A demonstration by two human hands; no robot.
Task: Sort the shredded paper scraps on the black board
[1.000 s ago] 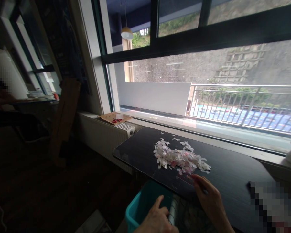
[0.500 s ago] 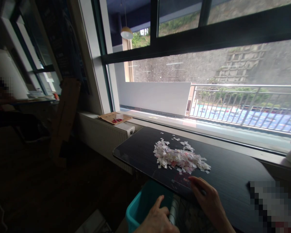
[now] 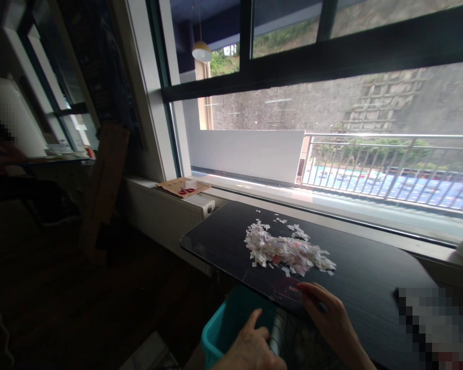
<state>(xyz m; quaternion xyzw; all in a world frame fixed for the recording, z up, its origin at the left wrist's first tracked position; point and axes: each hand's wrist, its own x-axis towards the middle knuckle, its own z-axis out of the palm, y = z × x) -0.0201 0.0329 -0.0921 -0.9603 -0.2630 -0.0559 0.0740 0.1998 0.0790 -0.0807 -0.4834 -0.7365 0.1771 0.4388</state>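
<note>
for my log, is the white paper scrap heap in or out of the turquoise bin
Out: the white paper scrap heap lies on the dark, round-cornered tabletop.

Coming through to me now: a shared indoor room, daylight pouring in from one side.
I've got a dark table [image 3: 370, 272] set against a wide window [image 3: 293, 67], a white radiator [image 3: 154, 210] by its left end, and there, far left, a person [image 3: 19, 187] seated at a second table [image 3: 64, 162] near another window [image 3: 75, 109]. Outside, a metal railing [image 3: 355, 135] and a grey wall [image 3: 293, 105]. Office, classroom or café, I can't tell from here.
</note>
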